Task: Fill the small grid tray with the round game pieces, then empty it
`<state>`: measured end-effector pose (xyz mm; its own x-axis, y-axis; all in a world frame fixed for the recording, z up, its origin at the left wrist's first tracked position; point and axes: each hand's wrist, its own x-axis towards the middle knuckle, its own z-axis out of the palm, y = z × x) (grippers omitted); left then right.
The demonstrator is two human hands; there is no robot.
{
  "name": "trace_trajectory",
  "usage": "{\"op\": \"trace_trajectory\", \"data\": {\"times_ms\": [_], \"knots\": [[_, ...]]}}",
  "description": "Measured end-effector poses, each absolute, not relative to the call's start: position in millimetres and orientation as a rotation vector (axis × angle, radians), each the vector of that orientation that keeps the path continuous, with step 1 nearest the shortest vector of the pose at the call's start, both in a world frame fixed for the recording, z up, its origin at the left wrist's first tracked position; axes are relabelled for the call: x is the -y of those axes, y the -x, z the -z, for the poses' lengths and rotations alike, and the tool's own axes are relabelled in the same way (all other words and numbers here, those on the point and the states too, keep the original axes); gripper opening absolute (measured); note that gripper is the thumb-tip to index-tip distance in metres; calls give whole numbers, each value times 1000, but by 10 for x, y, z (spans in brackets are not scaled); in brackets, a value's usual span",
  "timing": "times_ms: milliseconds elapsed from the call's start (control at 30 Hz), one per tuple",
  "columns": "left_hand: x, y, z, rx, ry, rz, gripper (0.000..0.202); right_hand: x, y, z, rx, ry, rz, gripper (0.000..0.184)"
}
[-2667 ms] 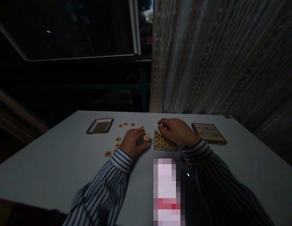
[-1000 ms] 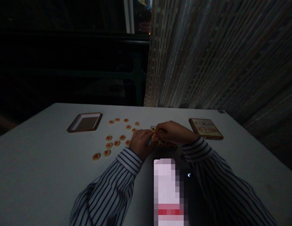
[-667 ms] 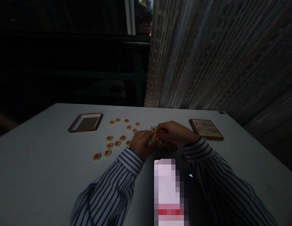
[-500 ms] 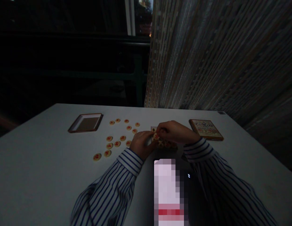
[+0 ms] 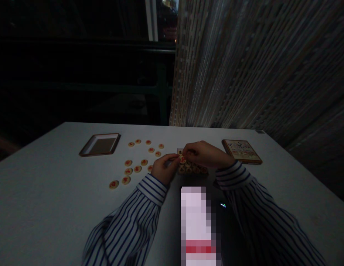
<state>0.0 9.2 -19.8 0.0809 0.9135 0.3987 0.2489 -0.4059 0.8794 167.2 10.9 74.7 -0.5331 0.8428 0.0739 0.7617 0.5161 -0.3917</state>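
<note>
A round xiangqi piece with a red character (image 5: 183, 159) is held up between my two hands, over an open box (image 5: 207, 174) of pieces. My right hand (image 5: 203, 153) pinches it from the right with curled fingers. From the other side, the thumb and index finger of my left hand (image 5: 164, 167) close on its left edge. Several pieces (image 5: 194, 168) lie packed inside the box below, and one with a dark character (image 5: 180, 152) shows behind the fingertips. My hands hide part of the box.
Several red-marked pieces (image 5: 137, 169) are scattered on the white table (image 5: 58, 199) to the left. A shallow open tray (image 5: 113, 147) sits at the far left, a decorated box lid (image 5: 242, 150) at the right. A lit, pixelated screen (image 5: 195, 218) is in front of me.
My left thumb and fingers have drawn together and back slightly, uncovering more of the pieces in the box. The red-marked piece stays between my hands. The view has shifted slightly.
</note>
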Motion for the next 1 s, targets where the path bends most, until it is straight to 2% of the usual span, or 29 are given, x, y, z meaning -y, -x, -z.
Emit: {"op": "trace_trajectory", "data": {"times_ms": [400, 1000], "knots": [[-99, -9, 160, -1146, -1470, -1420, 19, -86, -1663, -752, 2495, 1304, -655, 24], [-122, -18, 184, -1149, -1375, -1468, 19, -39, -1534, -729, 2693, 1307, -24, 28]]}}
